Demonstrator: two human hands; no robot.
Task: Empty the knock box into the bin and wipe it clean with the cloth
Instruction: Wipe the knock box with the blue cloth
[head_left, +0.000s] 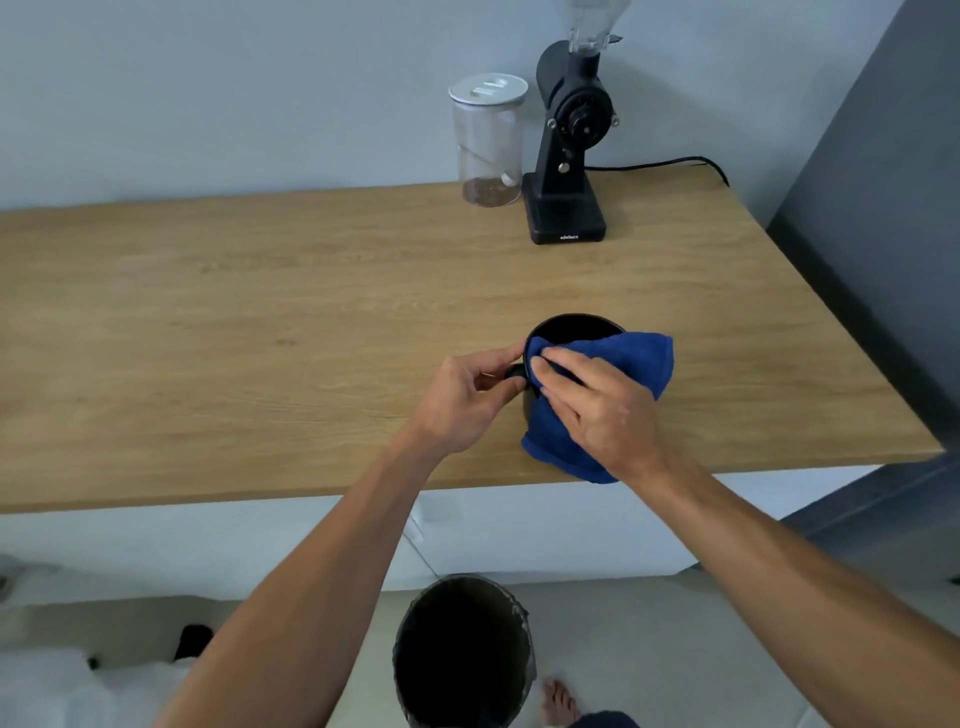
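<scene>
A black round knock box (574, 327) stands upright on the wooden counter (260, 322), near its front edge. A blue cloth (623, 364) is draped over the box's near rim and down its front side. My right hand (597, 410) presses the cloth against the rim, fingers spread flat on it. My left hand (467, 400) grips the black knob on the box's left side. Most of the box is hidden by the cloth and my hands. On the floor below the counter stands a dark round bin (462, 654), its mouth open.
A black coffee grinder (566, 156) and a clear jar with a white lid (488, 140) stand at the back of the counter by the wall. The grinder's cable (670, 163) runs right. A dark panel (883, 208) borders the counter's right end. A bare foot (558, 701) is beside the bin.
</scene>
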